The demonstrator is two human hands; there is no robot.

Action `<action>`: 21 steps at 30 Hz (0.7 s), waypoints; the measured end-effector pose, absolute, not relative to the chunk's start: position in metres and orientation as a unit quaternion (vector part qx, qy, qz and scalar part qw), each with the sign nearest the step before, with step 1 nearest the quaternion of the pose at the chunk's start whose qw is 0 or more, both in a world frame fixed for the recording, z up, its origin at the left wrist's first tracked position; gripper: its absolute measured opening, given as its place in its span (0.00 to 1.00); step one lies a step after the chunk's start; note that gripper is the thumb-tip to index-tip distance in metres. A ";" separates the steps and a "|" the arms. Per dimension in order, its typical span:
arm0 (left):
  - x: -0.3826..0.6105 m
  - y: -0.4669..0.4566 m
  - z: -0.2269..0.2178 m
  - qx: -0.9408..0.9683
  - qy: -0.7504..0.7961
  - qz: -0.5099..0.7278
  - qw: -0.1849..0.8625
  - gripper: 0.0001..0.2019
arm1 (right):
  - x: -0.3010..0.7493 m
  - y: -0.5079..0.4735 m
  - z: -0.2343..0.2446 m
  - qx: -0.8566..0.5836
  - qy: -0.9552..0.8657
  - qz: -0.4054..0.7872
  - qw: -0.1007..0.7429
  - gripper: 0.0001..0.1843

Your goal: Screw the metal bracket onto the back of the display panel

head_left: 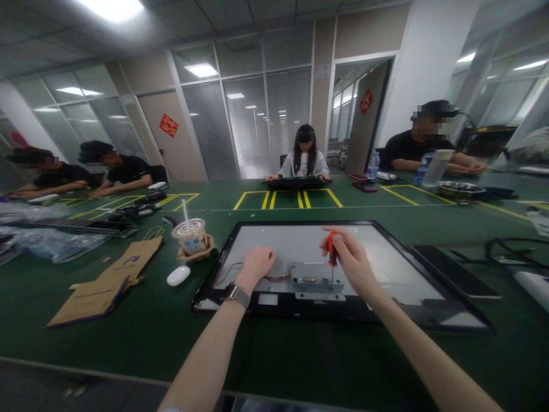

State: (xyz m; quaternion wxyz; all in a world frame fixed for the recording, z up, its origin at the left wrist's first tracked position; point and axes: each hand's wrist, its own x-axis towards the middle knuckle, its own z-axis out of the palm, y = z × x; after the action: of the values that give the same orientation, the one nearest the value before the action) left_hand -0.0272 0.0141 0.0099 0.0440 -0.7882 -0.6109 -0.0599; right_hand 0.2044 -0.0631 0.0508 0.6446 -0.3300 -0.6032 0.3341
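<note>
A monitor panel (386,260) lies face down on the green table, its grey metal back up inside a black frame. A small metal circuit-board cover (316,279) sits near its front edge, with thin coloured wires (231,272) running out to the left. My right hand (349,257) is closed round an orange-handled screwdriver (331,249), held upright with its tip down on the metal cover. My left hand (256,264), with a watch on the wrist, rests on the panel left of the cover, fingers curled in; nothing shows in it.
A plastic drink cup with a straw (191,234), a white mouse (178,275) and brown paper bags (109,274) lie to the left. A dark tablet (454,269) and cables lie to the right. Several other people sit at the far side of the table (274,343).
</note>
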 end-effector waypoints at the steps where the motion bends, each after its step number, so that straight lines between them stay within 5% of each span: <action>1: -0.027 0.014 0.010 -0.788 -0.610 -0.061 0.044 0.17 | 0.204 -0.063 0.050 -0.329 -0.601 0.338 0.645 0.14; 21: -0.028 0.015 0.009 -0.775 -0.629 -0.055 0.028 0.16 | 0.208 -0.064 0.061 -0.296 -0.480 0.418 0.712 0.14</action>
State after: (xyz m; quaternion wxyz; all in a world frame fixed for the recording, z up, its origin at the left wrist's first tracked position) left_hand -0.0277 0.0151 0.0091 0.0278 -0.7752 -0.6287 -0.0550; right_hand 0.2084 -0.0643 0.0608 0.7125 -0.2956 -0.4798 0.4181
